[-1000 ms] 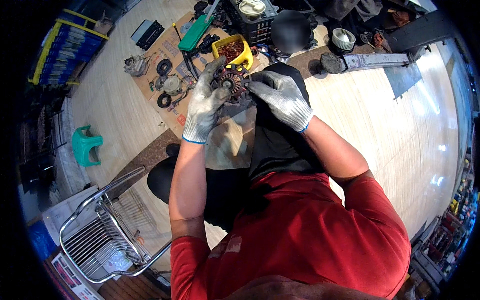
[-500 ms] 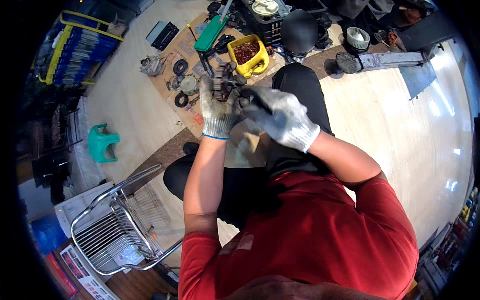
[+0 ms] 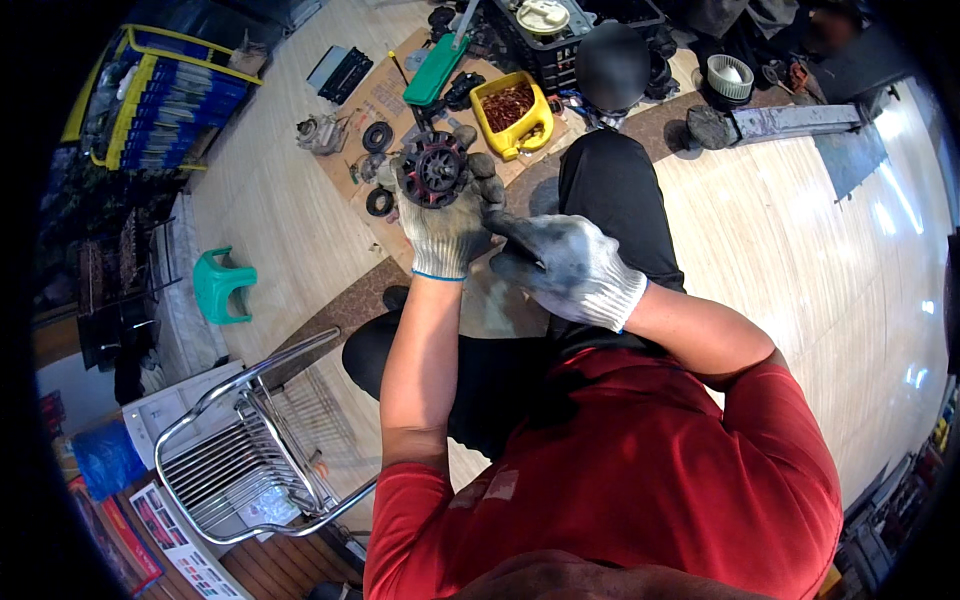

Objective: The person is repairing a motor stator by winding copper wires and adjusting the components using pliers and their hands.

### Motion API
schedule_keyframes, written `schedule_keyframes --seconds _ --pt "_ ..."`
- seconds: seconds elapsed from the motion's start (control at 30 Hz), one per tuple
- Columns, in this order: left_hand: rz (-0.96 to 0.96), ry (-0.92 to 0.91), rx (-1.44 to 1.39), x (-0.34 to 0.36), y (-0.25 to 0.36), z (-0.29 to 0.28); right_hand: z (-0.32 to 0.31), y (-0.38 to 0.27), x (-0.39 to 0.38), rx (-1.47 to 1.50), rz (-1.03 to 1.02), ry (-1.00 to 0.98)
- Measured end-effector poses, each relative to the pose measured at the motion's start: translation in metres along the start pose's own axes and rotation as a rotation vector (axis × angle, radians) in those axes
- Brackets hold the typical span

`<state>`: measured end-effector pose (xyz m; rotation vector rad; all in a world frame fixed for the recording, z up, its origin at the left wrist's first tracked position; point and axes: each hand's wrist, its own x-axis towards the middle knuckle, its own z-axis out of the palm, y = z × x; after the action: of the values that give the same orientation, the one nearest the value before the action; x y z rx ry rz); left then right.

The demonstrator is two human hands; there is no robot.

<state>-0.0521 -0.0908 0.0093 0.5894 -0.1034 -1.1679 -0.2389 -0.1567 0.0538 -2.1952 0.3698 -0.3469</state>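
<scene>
Palm up, my left hand (image 3: 445,230), in a soiled white knit glove with a blue-edged cuff, holds a round dark rotor (image 3: 437,170). Its face is turned up, showing radial blades, a reddish ring and a short shaft at the centre. Gloved fingers curl around its right side. Just to the lower right, my right hand (image 3: 570,265) wears a matching glove with blackened fingers. Those fingers are closed in a pinch close to the left palm's edge; whatever they hold, if anything, is hidden.
Beyond my hands, flattened cardboard (image 3: 385,100) carries loose ring-shaped parts (image 3: 378,137), a metal housing (image 3: 320,134), a green tool (image 3: 436,72) and a cut yellow jug (image 3: 540,128) of reddish-brown bits. A green stool (image 3: 222,287) and chrome-framed chair (image 3: 245,455) stand left; a grey metal leg (image 3: 795,120) lies right.
The rotor has turned from side-on to face up in my left hand. My right hand has drawn slightly down and away from it, and its motion blur has cleared.
</scene>
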Motion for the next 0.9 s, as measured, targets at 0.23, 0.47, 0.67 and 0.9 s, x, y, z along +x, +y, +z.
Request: schedule_keyframes --seconds 0.23,0.47,0.67,0.9 --pt "-0.011 -0.009 -0.012 -0.001 0.002 0.003 -0.001 0.002 0.001 0.039 -0.012 0.043" --pt "-0.007 -0.207 -0.116 -0.002 0.006 -0.007 -0.022 0.013 0.004 -0.037 -0.027 0.113" --pt "0.208 -0.106 0.175 -0.008 0.025 -0.023 -0.065 0.045 0.032 -0.081 0.262 0.270" --pt "0.199 0.045 0.043 -0.023 0.037 -0.024 -0.066 0.102 0.128 -0.437 0.257 0.025"
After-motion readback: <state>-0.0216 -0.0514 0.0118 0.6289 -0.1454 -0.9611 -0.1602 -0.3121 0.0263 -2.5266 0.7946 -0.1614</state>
